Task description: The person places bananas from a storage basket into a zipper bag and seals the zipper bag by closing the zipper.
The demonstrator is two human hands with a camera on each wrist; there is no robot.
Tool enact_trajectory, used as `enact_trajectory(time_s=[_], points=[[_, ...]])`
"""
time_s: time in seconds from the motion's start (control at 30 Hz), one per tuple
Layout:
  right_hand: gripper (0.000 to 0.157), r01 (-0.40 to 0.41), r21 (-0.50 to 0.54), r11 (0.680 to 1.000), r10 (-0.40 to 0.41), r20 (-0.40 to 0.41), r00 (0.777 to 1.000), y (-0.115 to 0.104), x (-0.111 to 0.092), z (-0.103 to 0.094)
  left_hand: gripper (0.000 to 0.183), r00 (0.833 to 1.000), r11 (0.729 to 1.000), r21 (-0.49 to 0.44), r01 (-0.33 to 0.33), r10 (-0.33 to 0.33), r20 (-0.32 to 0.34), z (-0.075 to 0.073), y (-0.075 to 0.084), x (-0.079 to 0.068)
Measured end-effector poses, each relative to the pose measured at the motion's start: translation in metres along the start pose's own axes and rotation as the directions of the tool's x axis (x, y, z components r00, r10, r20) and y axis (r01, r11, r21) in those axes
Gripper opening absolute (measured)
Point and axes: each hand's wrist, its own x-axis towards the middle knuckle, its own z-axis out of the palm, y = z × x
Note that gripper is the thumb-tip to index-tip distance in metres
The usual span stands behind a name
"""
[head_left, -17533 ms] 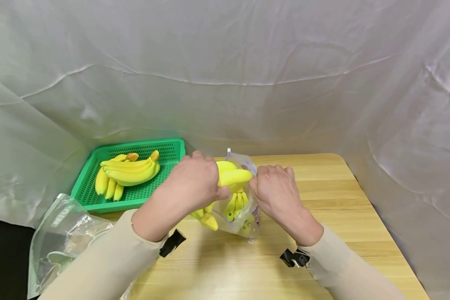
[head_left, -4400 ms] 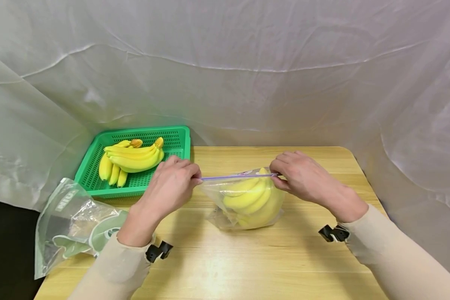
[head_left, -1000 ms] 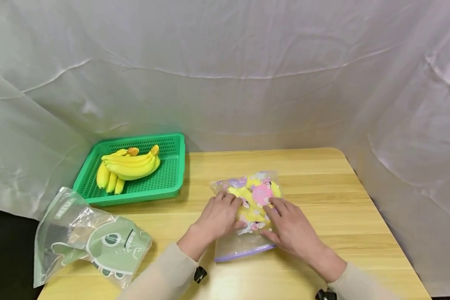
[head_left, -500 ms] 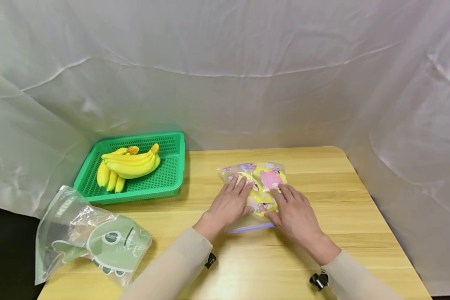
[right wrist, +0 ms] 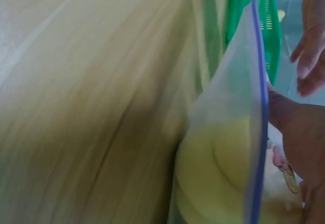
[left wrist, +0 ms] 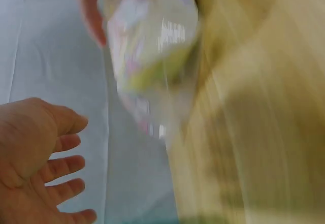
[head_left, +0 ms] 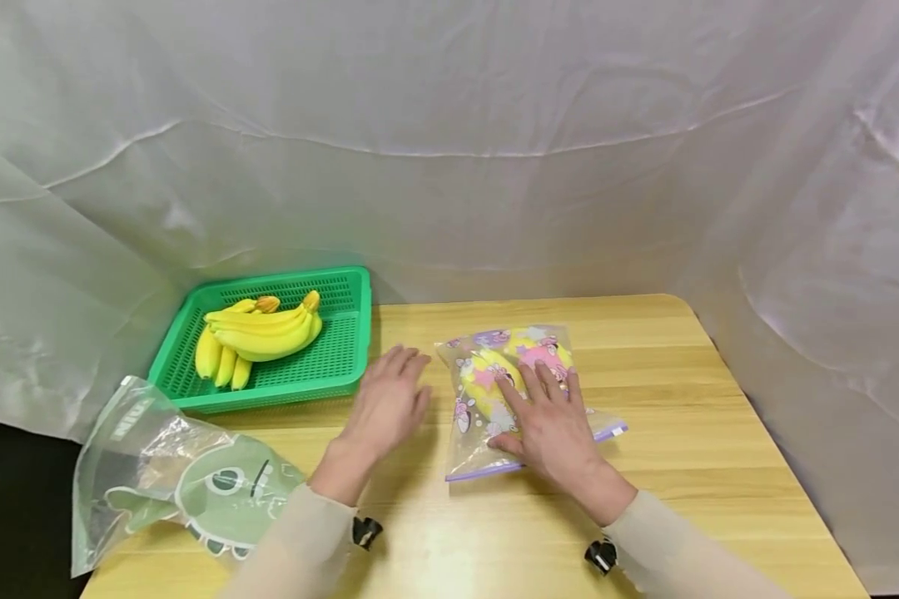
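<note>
A clear zip bag with pink and purple cartoon prints lies on the table, its purple zip edge facing me. Through the plastic shows a bunch of yellow bananas. My right hand rests on top of the bag with fingers spread. To the bag's left, my left hand is held apart from it and grips nothing; in the left wrist view its fingers are spread and relaxed.
At the back left stands a green basket holding bunches of bananas. A second clear bag, printed with a green dinosaur, lies at the front left, partly under my left sleeve. Plastic sheeting walls off the table's back and sides.
My left hand has lifted off the zip bag and moved left toward the basket. The right hand stays on the bag, which has turned slightly, showing more of its zip edge.
</note>
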Motion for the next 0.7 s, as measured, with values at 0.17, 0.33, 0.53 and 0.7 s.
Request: enact_trajectory(time_s=[0.17,0.33,0.53,0.7], points=[[0.087,-0.008,-0.026,1.0,0.008,0.01,1.0,0.0,-0.003,0.006,0.048,0.991,0.991,0.027,0.127,-0.126,-0.044,-0.008,-0.04,-0.007],[0.079,-0.06,-0.069,0.996,0.063,0.04,0.997,0.012,-0.007,0.011,0.057,0.975,0.975,0.037,0.22,-0.221,0.03,-0.005,-0.062,-0.015],[0.076,-0.098,-0.062,0.993,0.102,0.058,0.993,0.032,-0.008,0.013,0.07,0.978,0.979,0.042,0.2,-0.202,0.048,0.002,-0.068,-0.025],[0.074,-0.13,-0.045,0.99,0.132,0.042,0.99,0.055,-0.012,0.014,0.071,0.978,0.979,0.018,0.203,-0.204,0.055,0.002,-0.07,-0.027]])
